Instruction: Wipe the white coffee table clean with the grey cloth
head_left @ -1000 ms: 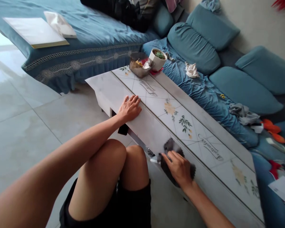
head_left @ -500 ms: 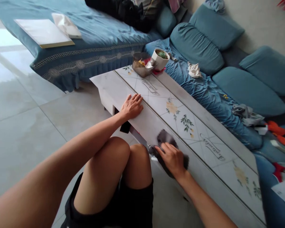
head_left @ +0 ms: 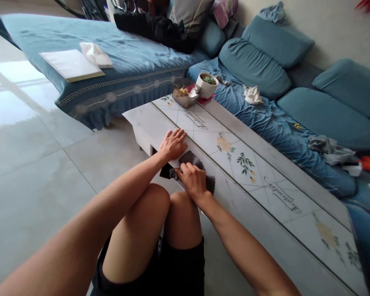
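Note:
My right hand (head_left: 192, 179) presses a dark grey cloth (head_left: 191, 158) against the near side of the white coffee table (head_left: 234, 197). Its fingers are bent over the cloth, which bunches up at the thumb side and spreads out beyond the knuckles. Just to the left, my left hand (head_left: 173, 144) lies flat on the tabletop with its fingers stretched toward the patterned runner (head_left: 214, 133), holding nothing. Below the table edge, a dark opening shows between my hands and my knees, partly hidden by my left forearm.
At the table's far end stand a translucent brown container (head_left: 185, 98) with scraps in it and a white potted succulent (head_left: 207, 86). A blue-covered sofa (head_left: 225, 92) with cushions (head_left: 254, 65) runs behind. A white box (head_left: 72, 65) and a tissue pack (head_left: 96, 55) lie on the left daybed.
My right hand has slid the cloth along the table toward my left hand. The left hand stays flat on the tabletop, and the camera view has shifted slightly.

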Demonstrator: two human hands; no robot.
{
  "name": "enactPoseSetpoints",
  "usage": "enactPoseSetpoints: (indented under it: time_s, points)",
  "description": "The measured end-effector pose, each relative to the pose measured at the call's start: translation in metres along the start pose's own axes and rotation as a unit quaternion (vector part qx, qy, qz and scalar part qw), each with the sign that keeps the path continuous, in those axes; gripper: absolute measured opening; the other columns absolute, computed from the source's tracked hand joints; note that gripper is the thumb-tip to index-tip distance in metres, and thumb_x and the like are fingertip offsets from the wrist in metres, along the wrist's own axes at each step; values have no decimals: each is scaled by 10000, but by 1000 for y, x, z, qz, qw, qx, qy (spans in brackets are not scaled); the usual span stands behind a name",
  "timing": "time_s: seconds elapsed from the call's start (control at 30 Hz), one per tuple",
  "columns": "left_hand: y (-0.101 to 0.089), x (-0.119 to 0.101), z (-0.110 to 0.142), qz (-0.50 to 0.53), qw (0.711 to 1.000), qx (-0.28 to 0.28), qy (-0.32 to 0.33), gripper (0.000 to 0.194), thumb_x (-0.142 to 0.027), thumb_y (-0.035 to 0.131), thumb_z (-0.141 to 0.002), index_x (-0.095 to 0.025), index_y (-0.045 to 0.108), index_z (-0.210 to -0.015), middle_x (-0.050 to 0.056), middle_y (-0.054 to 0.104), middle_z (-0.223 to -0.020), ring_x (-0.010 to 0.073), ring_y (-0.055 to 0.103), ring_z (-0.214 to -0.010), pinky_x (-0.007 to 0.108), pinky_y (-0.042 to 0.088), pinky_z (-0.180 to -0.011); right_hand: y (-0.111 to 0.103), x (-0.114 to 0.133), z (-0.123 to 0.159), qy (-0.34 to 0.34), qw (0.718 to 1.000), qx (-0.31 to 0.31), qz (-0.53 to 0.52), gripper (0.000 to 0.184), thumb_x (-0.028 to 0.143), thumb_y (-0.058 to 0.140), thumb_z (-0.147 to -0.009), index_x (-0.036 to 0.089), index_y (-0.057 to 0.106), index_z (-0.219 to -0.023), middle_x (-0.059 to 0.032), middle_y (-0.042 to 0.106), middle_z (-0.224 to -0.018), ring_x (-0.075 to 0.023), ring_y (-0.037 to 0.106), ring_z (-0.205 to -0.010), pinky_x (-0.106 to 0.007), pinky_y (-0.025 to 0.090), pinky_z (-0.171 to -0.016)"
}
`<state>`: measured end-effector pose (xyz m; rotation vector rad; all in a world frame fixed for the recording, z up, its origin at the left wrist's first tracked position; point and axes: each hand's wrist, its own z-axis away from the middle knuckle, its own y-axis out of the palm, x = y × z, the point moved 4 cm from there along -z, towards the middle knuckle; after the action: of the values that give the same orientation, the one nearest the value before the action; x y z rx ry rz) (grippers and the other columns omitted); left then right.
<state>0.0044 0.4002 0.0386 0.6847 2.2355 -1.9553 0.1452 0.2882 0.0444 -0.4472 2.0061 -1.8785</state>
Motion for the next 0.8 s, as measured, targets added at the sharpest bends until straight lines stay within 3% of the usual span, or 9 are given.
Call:
enactPoseSetpoints:
  time_s: [0.07,0.2,0.3,0.4,0.57,0.63,0.7,0.8]
  points:
    - [2,1,0,5,1000,8,-4,698,-399,369,-1142,-128,511,-1770,156,441,-1894,322,358,-1786,587,242,-1502,-3,-22,39,-6,1000,-27,3,550,584,461,-1271,227,751,-969,-81,787,-955,-206,714,-860,-343,326,-705]
    - [5,1,0,17,1000,1,-1,704,-392,361,-1140,-127,503,-1777,156,420,-1905,325,336,-1795,589,219,-1507,-13,-88,155,4,996,-88,23,691,647,327,-1275,252,668,-822,-49,707,-782,-198,668,-734,-354,340,-691]
    - [6,0,-1,22,1000,-6,1,698,-382,367,-1136,-131,509,-1771,167,427,-1899,336,335,-1790,606,217,-1500,-18,-108,199,7,995,-87,39,654,620,397,-1276,256,645,-792,-29,682,-743,-188,646,-689,-359,342,-681]
    - [4,-1,-2,17,1000,-3,-3,681,-380,376,-1141,-146,516,-1766,159,438,-1894,331,350,-1782,596,223,-1495,-10,-88,168,4,996,-84,39,653,602,406,-1278,254,676,-796,-43,700,-763,-193,653,-707,-370,332,-675]
    - [1,0,-2,7,1000,2,-1,672,-377,415,-1136,-140,528,-1755,157,445,-1891,320,368,-1773,577,235,-1496,6,-16,35,28,999,-37,16,457,504,569,-1253,232,773,-948,-77,783,-922,-205,711,-822,-354,330,-680]
    - [0,1,-2,8,1000,5,1,676,-380,430,-1131,-144,531,-1756,153,451,-1889,318,369,-1773,574,242,-1496,4,2,7,32,999,-29,7,405,494,608,-1241,221,780,-997,-82,798,-970,-205,721,-851,-342,325,-676]
    - [-1,3,-1,11,1000,9,-1,682,-388,426,-1135,-140,524,-1763,156,450,-1889,322,364,-1776,582,242,-1496,1,0,14,22,999,-44,-3,445,528,582,-1249,216,774,-995,-83,797,-976,-201,720,-859,-327,332,-683]
    - [1,5,-2,12,1000,17,-3,691,-401,401,-1153,-133,495,-1783,158,427,-1902,317,340,-1791,577,218,-1502,4,-53,94,37,995,-98,-9,603,625,477,-1261,222,742,-898,-80,769,-888,-198,708,-823,-311,361,-706]
